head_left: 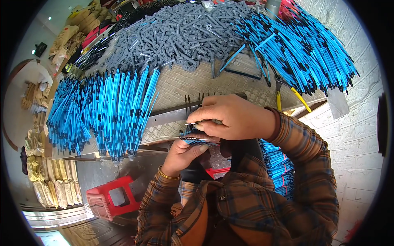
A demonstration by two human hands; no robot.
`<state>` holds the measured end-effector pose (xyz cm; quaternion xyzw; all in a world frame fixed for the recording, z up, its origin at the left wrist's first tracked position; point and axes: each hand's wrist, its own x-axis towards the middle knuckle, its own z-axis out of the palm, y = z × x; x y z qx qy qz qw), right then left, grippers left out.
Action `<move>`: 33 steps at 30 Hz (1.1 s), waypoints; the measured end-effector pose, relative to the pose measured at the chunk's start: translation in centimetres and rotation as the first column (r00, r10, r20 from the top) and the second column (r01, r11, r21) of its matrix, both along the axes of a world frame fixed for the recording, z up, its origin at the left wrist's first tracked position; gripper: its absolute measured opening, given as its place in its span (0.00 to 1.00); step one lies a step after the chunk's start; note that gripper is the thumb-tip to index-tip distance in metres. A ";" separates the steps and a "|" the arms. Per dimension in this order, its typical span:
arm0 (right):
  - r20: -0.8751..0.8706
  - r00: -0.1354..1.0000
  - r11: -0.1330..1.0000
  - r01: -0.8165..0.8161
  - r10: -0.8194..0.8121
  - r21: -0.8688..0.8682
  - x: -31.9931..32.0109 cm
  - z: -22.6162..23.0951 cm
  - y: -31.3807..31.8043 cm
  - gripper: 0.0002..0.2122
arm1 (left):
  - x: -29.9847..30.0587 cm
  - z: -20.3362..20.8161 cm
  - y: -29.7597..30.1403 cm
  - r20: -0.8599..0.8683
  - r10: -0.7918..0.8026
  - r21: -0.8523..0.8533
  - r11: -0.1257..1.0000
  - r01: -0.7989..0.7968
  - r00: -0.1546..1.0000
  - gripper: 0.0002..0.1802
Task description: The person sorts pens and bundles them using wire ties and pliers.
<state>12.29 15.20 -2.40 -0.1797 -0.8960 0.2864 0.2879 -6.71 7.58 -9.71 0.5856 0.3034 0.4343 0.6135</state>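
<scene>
On the left, loose bundles of slim bright-blue and black plastic rods (117,110) lie over the near edge of the workbench, with a red plastic stool (98,201) below; sleeves are best kept off the rods. Farther back is a heap of small grey plastic tubular parts (172,37). The left hand (184,155) is clamped on a small row of thin dark-and-blue rods (197,142), held in front of the body at the bench edge; a firm, level pinch should keep them aligned without bending them. Just above, the right hand (232,117) curls in with thumb and fingers close together; I cannot tell whether they grip a part. Its fingertips would work best low and near the left thumb, pressing lightly and straight. Farther right, yellow-handled pliers (301,99) rest near a second heap of blue-and-black rods (308,51), well apart from both hands
</scene>
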 end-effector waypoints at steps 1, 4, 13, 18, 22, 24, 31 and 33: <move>0.029 1.000 0.999 0.006 -0.004 -0.046 0.1 0.3 0.0 0.11 | 0.1 0.1 0.1 0.004 0.001 0.052 0.999 -0.001 1.000 0.12; 0.089 0.996 0.990 0.022 -0.009 -0.140 0.3 0.7 0.3 0.11 | 0.3 -0.2 0.0 0.067 0.018 0.024 1.000 -0.020 0.998 0.12; 0.052 0.989 0.991 -0.137 0.137 0.001 0.2 0.5 1.4 0.11 | -0.4 -1.6 0.5 0.163 -0.061 -0.046 0.997 0.070 0.985 0.10; 0.031 0.988 0.988 -0.154 0.154 0.010 -0.2 0.7 1.3 0.11 | -0.6 -1.3 0.6 0.177 -0.084 -0.041 0.995 0.093 0.981 0.10; -0.007 0.991 0.991 -0.133 0.133 -0.015 -0.6 -0.2 0.9 0.11 | -0.6 -1.1 0.6 0.179 -0.084 -0.026 0.996 0.090 0.980 0.09; -0.034 0.992 0.992 -0.126 0.125 -0.024 -0.7 -0.8 1.0 0.11 | -0.6 -1.3 0.5 0.205 -0.097 -0.046 0.993 0.109 0.974 0.09; -0.090 0.978 0.973 -0.198 0.188 -0.118 -0.8 -1.4 0.8 0.10 | -0.5 -1.0 0.3 0.235 -0.087 -0.082 0.991 0.109 0.968 0.10; -0.113 0.976 0.970 -0.202 0.187 -0.136 -0.9 -1.4 0.6 0.10 | -0.4 -0.8 0.1 0.223 -0.064 -0.101 0.991 0.088 0.973 0.11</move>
